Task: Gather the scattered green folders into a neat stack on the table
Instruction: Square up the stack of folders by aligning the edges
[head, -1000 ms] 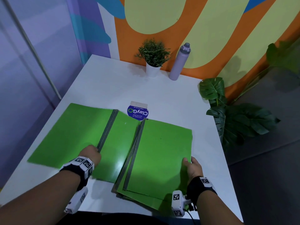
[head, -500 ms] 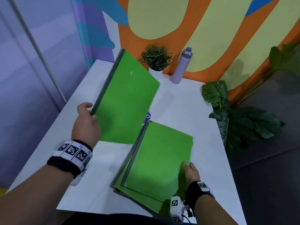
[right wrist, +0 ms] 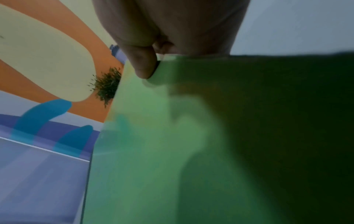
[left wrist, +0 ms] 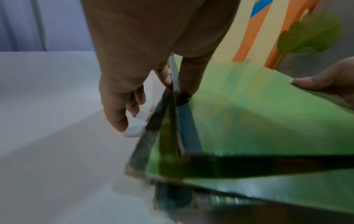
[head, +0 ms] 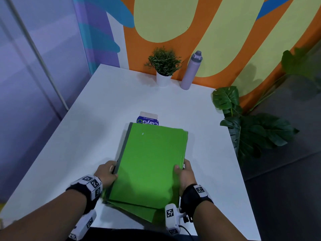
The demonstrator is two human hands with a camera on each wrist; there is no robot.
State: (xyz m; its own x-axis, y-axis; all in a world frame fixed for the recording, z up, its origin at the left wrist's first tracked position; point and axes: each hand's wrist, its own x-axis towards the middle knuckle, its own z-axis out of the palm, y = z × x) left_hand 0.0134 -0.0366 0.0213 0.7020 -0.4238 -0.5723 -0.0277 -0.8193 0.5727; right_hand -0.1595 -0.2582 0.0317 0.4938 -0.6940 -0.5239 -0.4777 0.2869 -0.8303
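A pile of green folders [head: 149, 160] with grey spines lies on the white table [head: 86, 136], near its front edge. The top folder [left wrist: 258, 118] sits almost square on the ones below, whose corners stick out at the near end. My left hand [head: 106, 172] pinches the top folder's grey spine [left wrist: 173, 84] between thumb and fingers. My right hand [head: 183, 171] grips the pile's right edge, thumb on top [right wrist: 143, 65]. The right wrist view is mostly filled with blurred green cover [right wrist: 153, 151].
A small blue and white carton [head: 148, 119] lies just beyond the pile's far edge. A potted plant [head: 164, 66] and a lilac bottle [head: 190, 70] stand at the back by the wall. Large leafy plants [head: 250, 127] stand off the table's right side.
My left hand lifted the left folder off the table, swung it rightwards and set it on the pile. My right hand stayed on the pile's right edge.
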